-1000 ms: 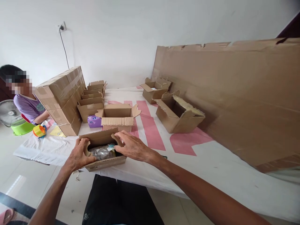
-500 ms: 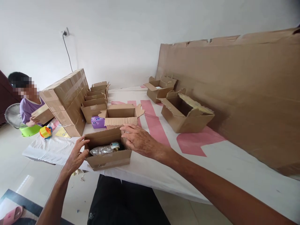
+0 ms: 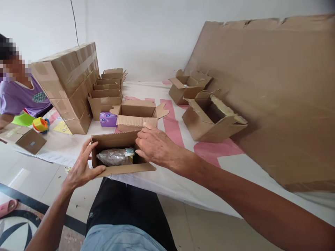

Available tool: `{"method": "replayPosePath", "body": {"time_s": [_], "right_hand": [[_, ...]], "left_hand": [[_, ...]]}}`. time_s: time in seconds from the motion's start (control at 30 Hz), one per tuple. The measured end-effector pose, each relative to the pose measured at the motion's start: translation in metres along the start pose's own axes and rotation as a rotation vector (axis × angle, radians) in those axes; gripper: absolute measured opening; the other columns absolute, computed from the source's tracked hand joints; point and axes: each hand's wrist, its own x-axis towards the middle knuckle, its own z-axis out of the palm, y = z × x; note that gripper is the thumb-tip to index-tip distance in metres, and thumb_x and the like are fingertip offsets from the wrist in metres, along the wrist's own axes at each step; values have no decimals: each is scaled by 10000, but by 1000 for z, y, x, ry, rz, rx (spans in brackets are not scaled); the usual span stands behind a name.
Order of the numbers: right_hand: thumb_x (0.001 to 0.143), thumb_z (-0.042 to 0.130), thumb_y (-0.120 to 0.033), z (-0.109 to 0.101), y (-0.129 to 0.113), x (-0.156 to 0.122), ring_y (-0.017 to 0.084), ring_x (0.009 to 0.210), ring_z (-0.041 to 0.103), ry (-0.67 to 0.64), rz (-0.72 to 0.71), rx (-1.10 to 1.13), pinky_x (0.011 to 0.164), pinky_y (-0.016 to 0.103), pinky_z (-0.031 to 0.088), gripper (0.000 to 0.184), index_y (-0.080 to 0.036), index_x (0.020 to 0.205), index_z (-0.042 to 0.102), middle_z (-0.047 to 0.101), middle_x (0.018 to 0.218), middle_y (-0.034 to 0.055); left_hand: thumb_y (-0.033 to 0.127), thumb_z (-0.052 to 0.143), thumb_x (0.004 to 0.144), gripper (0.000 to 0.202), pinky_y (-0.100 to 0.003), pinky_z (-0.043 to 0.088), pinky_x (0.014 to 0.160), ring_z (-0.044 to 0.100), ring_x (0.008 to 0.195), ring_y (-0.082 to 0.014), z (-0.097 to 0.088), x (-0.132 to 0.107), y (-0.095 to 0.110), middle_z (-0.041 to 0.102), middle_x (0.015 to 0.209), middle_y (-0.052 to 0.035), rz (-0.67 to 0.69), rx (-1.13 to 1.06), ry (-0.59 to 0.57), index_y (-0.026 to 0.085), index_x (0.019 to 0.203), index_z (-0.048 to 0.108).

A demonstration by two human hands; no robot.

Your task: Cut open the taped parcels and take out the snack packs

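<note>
I've got the near box point(image 3: 131, 169) at 12 o'clock, mouth up, right by the edge of the table point(image 3: 227, 174). My left hand point(image 3: 80, 167) has its fingers spread open at the 9 o'clock end, thumb on the near flap; my right hand's point(image 3: 157, 144) fingers are curled at the 3 o'clock end, and honestly I can't tell if they're pinching cardboard or just resting. Looks like an end-flap job to me: I'd brace with the left, go light with the right, and not squash the plastic-wrapped bundle point(image 3: 115, 157) lying lengthwise inside. Just past it around 1 is an open box point(image 3: 137, 123), bare walls inside, floor hidden, with a purple pack point(image 3: 108, 119) beside it. At 2, a torn-flap box point(image 3: 201, 127) is too dark inside to read. Around 11, the taped stack point(image 3: 68, 80) hides its contents; same for the row of open boxes point(image 3: 106, 104). Farthest, near 1:30, a small box point(image 3: 180, 96) shows something white inside.
</note>
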Motion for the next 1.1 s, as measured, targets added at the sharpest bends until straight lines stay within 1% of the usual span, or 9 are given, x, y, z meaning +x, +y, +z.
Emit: {"method": "replayPosePath", "body": {"time_s": [0.1, 0.2, 0.3, 0.43, 0.53, 0.67, 0.9, 1.03, 1.1], "right_hand": [[957, 647, -373, 8, 6, 7, 347, 1012, 637, 7, -21, 56, 1135, 615, 383, 242, -291, 737, 706, 682, 825, 102], [946, 701, -402, 18, 19, 11, 345, 987, 648, -39, -57, 16, 1074, 584, 407, 294, -279, 684, 649, 676, 810, 109], [913, 756, -456, 22, 28, 13, 334, 925, 655, -145, -75, -48, 891, 497, 473, 311, -272, 700, 625, 681, 787, 99], [897, 761, -490, 13, 23, 19, 322, 920, 670, -287, -39, -76, 731, 399, 438, 273, -256, 802, 658, 702, 824, 77], [911, 741, -445, 3, 11, 24, 328, 975, 677, -391, 1, -168, 727, 377, 420, 223, -230, 888, 688, 729, 912, 86], [941, 714, -400, -2, 1, 27, 314, 992, 674, -417, -16, -229, 782, 372, 419, 190, -216, 901, 691, 732, 934, 86], [949, 703, -341, 0, 2, 28, 306, 1004, 671, -454, -20, -223, 805, 369, 413, 137, -208, 924, 689, 735, 952, 84], [957, 696, -314, -3, -1, 29, 320, 1068, 675, -467, -10, -215, 842, 377, 423, 113, -202, 967, 695, 749, 1039, 99], [963, 700, -315, -4, -4, 34, 326, 1090, 685, -512, 15, -227, 853, 379, 428, 126, -195, 1002, 705, 755, 1076, 111]], "left_hand": [[554, 820, 866, 631, -456, 601, 1053, 471, 1519, -393, -15, 11, -8, 384, 1727, -95, 10, -163, -2, 315, 1427, 659], [539, 768, 913, 490, -440, 609, 1003, 624, 1357, -343, -27, 15, -27, 554, 1586, -122, 3, -255, 197, 256, 1310, 727], [424, 669, 978, 331, -472, 602, 1024, 706, 1193, -297, -19, 6, -53, 706, 1363, -109, -45, -112, 320, 227, 1232, 748], [225, 608, 964, 396, -595, 459, 1233, 590, 1422, -350, 23, -26, -85, 682, 1468, -141, 12, 231, 60, 213, 1348, 707], [141, 608, 927, 518, -668, 467, 1204, 495, 1525, -404, 50, -58, -102, 590, 1591, -174, 53, 426, -150, 189, 1442, 639], [93, 593, 920, 575, -626, 480, 1222, 440, 1578, -368, 52, -91, -118, 543, 1643, -156, 115, 527, -150, 204, 1484, 601], [40, 554, 888, 443, -526, 550, 1190, 579, 1476, -314, 38, -82, -125, 668, 1520, -126, 142, 470, -71, 209, 1251, 743], [138, 589, 913, 268, -449, 653, 963, 773, 1103, -301, 28, -65, -111, 820, 1132, -128, 28, 462, 80, 208, 1075, 791], [224, 603, 955, 201, -385, 658, 831, 778, 898, -254, 17, -53, -93, 817, 977, -96, -12, 378, 217, 210, 1013, 795]]}}
